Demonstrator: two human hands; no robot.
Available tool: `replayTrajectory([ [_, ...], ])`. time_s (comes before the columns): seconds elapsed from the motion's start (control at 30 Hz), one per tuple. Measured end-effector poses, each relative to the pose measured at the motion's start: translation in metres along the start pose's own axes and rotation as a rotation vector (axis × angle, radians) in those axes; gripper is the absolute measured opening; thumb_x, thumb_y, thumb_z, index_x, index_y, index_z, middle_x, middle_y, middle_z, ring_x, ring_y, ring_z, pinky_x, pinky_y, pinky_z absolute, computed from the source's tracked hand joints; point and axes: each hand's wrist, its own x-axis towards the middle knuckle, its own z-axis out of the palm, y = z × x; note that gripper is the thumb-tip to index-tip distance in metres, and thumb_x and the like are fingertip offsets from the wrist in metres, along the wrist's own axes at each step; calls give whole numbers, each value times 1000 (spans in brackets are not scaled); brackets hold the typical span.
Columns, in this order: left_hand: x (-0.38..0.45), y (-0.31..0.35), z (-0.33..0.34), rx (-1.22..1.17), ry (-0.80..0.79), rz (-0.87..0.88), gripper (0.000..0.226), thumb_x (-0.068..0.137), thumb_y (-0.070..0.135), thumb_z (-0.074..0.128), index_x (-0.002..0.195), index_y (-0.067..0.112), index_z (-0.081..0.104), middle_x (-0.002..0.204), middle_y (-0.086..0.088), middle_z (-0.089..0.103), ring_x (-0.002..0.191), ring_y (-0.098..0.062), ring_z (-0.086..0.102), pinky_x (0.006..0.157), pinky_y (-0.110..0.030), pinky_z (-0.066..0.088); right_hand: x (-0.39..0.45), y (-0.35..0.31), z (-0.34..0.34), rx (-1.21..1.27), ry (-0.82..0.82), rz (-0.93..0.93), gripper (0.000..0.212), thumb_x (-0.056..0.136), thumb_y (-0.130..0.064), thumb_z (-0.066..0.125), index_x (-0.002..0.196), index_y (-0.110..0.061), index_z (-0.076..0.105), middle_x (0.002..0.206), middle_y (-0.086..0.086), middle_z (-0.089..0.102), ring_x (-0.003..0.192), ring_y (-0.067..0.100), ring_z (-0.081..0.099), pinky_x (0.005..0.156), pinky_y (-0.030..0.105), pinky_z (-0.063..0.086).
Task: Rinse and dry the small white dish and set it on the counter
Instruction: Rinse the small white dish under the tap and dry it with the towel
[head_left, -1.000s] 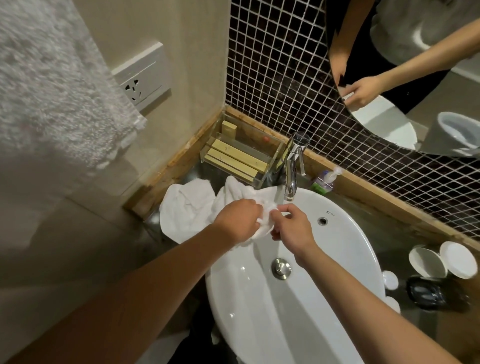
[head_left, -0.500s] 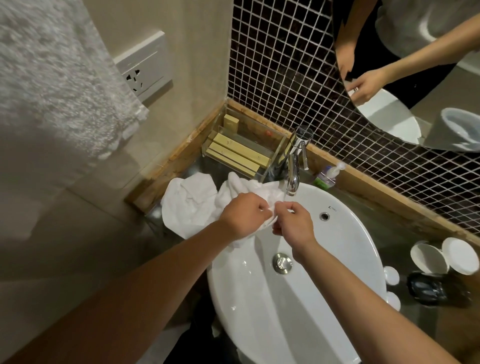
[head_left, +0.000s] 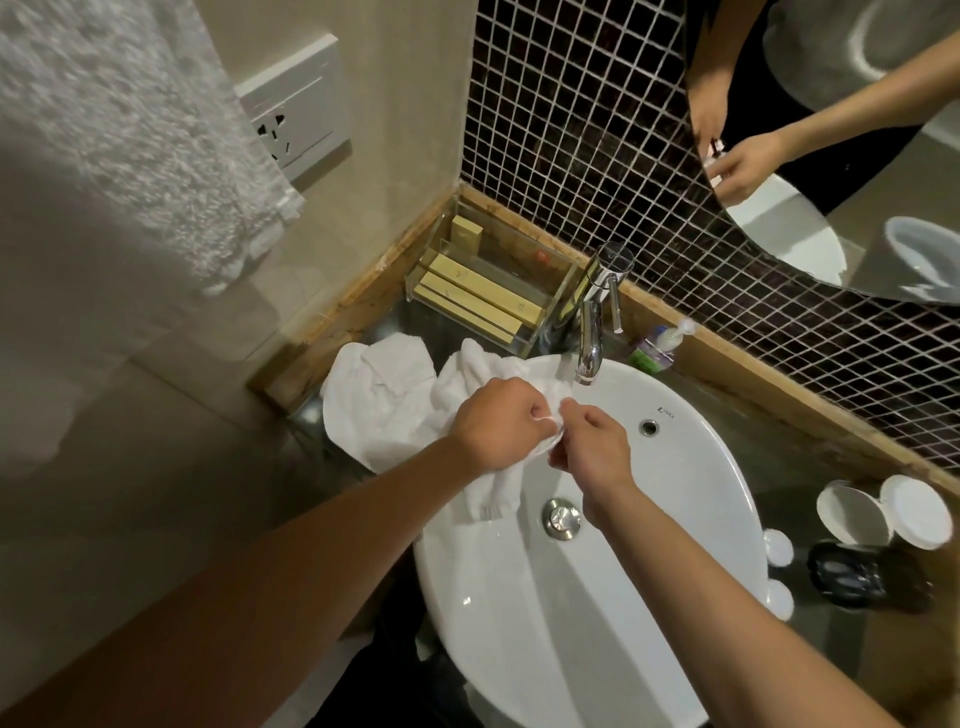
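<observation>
Both hands meet over the left rim of the white basin (head_left: 691, 499), just below the chrome tap (head_left: 592, 332). My left hand (head_left: 498, 423) is closed around a white towel (head_left: 395, 400) that trails onto the counter at the left and hangs down into the basin. My right hand (head_left: 589, 441) pinches the small white dish (head_left: 555, 439), of which only a thin rim shows between the two hands. The towel wraps most of the dish. No water runs from the tap.
A clear box (head_left: 488, 280) with wooden blocks sits in the back corner. A small pump bottle (head_left: 657, 348) stands behind the basin. At the right counter are two white round lids or dishes (head_left: 883, 512), two small white caps (head_left: 778, 548) and a black object (head_left: 852, 574).
Both hands have kept together over the basin, shifting slightly as the towel is worked around the dish. The view has tilted a little.
</observation>
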Motion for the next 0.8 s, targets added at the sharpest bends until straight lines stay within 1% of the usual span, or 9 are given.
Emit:
replayTrajectory([
  [0.13,1,2,6,30,45,-14,31,84,34,66,59,19,60,54,2,58,52,-13,53,47,-25,34,-3,2,-2,8,-2,8,23,90,-30,60,81,-9,64,52,0,58,50,19,54,67,43,54],
  [0.23,3,2,8,35,80,-40,29,86,35,64,63,19,62,57,1,60,55,-15,56,47,-25,36,-6,5,-1,81,-7,27,19,88,-24,63,91,-5,67,55,5,60,52,22,53,63,39,54],
  [0.3,5,1,8,-63,80,-72,28,85,31,65,64,13,64,60,-8,62,56,-17,56,49,-30,40,-6,6,-1,122,-3,49,17,88,-22,64,92,-5,68,56,6,60,55,24,54,61,36,55],
  [0.4,4,2,5,-244,22,-84,25,84,23,66,73,1,68,71,-18,66,60,-19,54,61,-40,50,-4,5,-4,166,-25,83,19,93,-24,62,91,-6,66,56,7,61,56,23,57,63,36,57],
  [0.5,3,2,-1,-306,-41,-66,24,84,19,66,63,9,67,59,-6,61,59,-18,55,62,-36,48,-4,4,-4,190,-46,95,22,97,-24,59,93,-4,65,55,5,61,55,22,58,70,40,61],
  [0.6,3,2,-2,-207,-83,-12,16,83,24,68,74,12,74,71,-8,70,72,-27,65,67,-38,53,-4,3,-6,162,-33,86,20,98,-23,57,92,-5,65,60,6,61,58,23,59,64,37,59],
  [0.63,3,2,-1,-151,-83,14,17,82,27,68,77,12,74,74,-9,71,72,-26,64,65,-39,52,-5,3,-7,144,-29,80,19,97,-21,57,93,-6,66,65,9,62,60,23,59,62,34,58],
  [0.7,2,2,1,11,-61,77,16,81,33,67,82,20,74,74,-2,70,66,-16,61,50,-30,43,-5,4,-9,117,-38,70,16,95,-16,56,95,-5,67,75,13,63,62,22,57,62,33,57],
  [0.8,1,0,1,225,-6,182,12,86,35,63,94,28,70,81,5,69,64,-10,55,50,-20,29,-5,6,-9,82,-56,60,15,91,-11,56,94,-3,68,76,17,62,63,24,55,63,34,57],
])
